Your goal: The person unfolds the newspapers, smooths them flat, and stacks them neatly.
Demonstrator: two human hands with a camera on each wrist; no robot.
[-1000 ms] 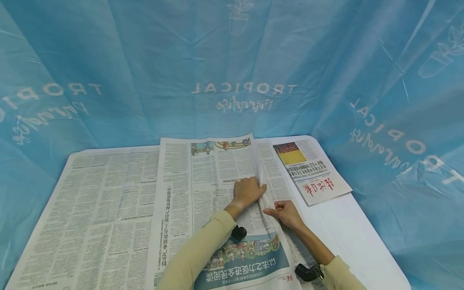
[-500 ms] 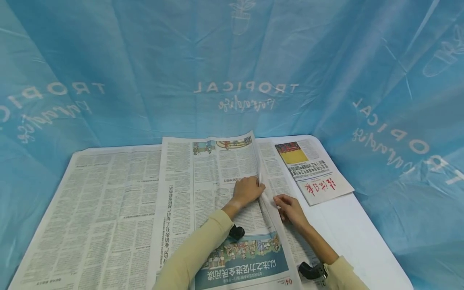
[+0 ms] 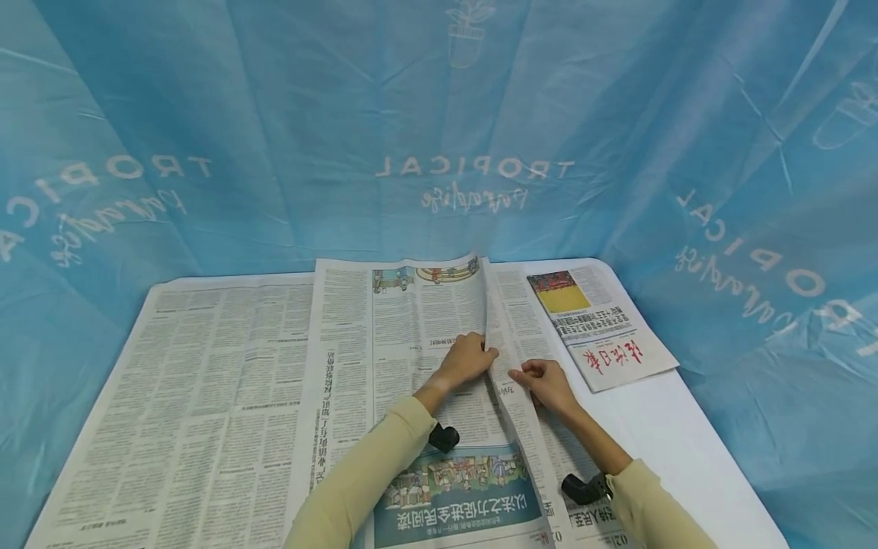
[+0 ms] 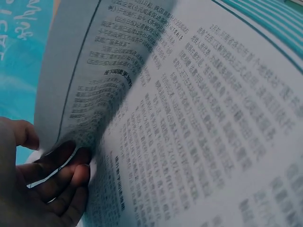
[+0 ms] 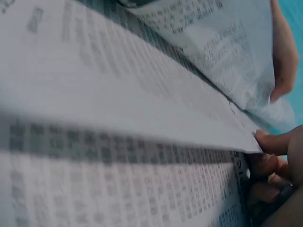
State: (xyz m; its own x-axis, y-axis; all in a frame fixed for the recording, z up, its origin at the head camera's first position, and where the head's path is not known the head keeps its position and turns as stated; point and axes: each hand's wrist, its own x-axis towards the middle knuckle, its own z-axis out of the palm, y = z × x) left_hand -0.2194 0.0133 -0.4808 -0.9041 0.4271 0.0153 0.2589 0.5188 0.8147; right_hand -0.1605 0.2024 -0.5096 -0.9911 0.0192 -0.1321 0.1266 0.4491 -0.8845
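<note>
A spread newspaper lies over the table, its right-hand page edges lifted. My left hand pinches one page edge near the middle; in the left wrist view, the thumb is on one side of the page and the fingers are on the other. Just to its right, my right hand pinches the edge of another sheet between thumb and fingers. The right wrist view has this right hand at the sheet's corner, with part of the left hand beyond it. A gap separates the two sheets.
A folded newspaper with a red masthead lies at the right on the white table. More newsprint covers the left side. A blue printed curtain hangs behind and around the table.
My right hand moved off the page edge to the right, then came back and now pinches a sheet. That sheet has parted from the one in my left hand, baring a printed strip.
</note>
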